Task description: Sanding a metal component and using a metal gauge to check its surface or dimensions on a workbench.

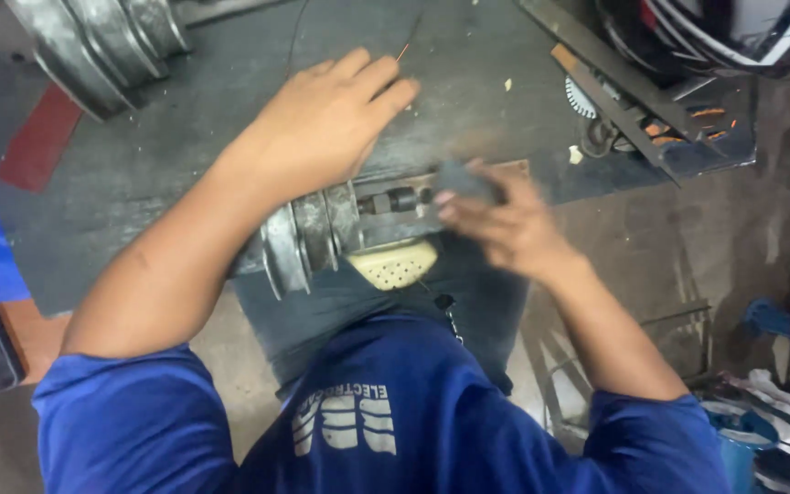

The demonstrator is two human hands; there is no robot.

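- A workshop, and a gritty one: the dark worktop (139, 174) is scuffed and dusted with pale chips.
- Up at the worktop's far left corner, heavy grooved metal pulleys (93, 41).
- Right of the worktop, a cluttered tray of metal parts (678, 128) above a stained concrete floor (688, 247).

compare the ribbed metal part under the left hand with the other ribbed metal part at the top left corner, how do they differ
The ribbed metal part near the body lies partly under the left hand, with a dark shaft sticking out toward the right hand. The ribbed metal part at the top left lies untouched, looks larger, and is cut off by the frame edge. Both are grey, dull metal with parallel ribs.
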